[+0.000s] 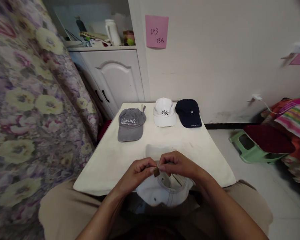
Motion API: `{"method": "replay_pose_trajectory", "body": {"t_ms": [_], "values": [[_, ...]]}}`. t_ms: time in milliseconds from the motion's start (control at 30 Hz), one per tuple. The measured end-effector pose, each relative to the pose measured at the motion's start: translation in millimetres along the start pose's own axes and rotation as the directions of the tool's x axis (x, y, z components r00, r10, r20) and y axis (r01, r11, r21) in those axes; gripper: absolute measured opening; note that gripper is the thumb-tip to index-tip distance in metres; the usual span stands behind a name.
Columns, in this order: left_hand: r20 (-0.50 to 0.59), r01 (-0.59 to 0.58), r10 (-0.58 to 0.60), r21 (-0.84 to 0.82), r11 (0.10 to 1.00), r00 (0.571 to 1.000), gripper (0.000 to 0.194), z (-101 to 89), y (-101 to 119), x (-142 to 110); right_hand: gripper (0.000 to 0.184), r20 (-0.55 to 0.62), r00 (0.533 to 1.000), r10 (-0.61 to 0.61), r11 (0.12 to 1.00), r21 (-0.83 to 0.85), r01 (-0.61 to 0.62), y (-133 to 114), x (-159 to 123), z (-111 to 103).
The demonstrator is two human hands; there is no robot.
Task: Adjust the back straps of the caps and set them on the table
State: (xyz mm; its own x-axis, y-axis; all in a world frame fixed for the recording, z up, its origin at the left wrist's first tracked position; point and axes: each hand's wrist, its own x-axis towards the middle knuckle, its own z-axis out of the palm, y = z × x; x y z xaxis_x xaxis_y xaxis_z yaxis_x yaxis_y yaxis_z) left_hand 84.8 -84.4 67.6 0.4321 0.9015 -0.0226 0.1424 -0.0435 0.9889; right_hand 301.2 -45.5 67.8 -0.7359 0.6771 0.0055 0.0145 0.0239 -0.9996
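Note:
A pale cap (150, 191) rests at the table's near edge, its rear opening turned up and its brim pointing away from me. My left hand (142, 171) pinches a small brass-coloured buckle (156, 172) at the cap's back strap. Close beside it, my right hand (176, 163) has its fingertips pressed together at the strap; the strap end between them is mostly hidden. Farther back lie a grey cap (131, 125) with white lettering, a white cap (165, 113) with black letters, and a navy cap (188, 113).
The caps are on a cream-covered table (110, 160). A floral curtain (35, 116) hangs at the left, and a white cabinet (115, 75) stands behind. On the right is a green stool (250, 150) with a dark red top. A pink note (157, 31) is on the wall.

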Motion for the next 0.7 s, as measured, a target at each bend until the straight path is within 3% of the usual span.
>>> {"method": "replay_pose_trajectory", "body": {"t_ms": [300, 500, 700], "values": [[-0.037, 0.034, -0.036, -0.05, 0.998, 0.999, 0.029, -2.8, -2.7, -2.3, 0.016, 0.078, 0.995, 0.054, 0.995, -0.086, -0.047, -3.9, -4.8, -10.1], [-0.039, 0.024, -0.027, -0.079, 0.997, 0.999, 0.028, 1.1, -3.4, -0.5, 0.012, 0.102, 0.994, 0.035, 0.999, 0.005, -0.035, -0.1, -2.7, -4.4], [-0.049, 0.026, -0.03, -0.073, 0.997, 0.998, 0.029, -1.1, -1.0, -2.3, 0.023, 0.124, 0.992, 0.013, 1.0, -0.015, -0.011, -0.3, -1.3, -10.0]]}}
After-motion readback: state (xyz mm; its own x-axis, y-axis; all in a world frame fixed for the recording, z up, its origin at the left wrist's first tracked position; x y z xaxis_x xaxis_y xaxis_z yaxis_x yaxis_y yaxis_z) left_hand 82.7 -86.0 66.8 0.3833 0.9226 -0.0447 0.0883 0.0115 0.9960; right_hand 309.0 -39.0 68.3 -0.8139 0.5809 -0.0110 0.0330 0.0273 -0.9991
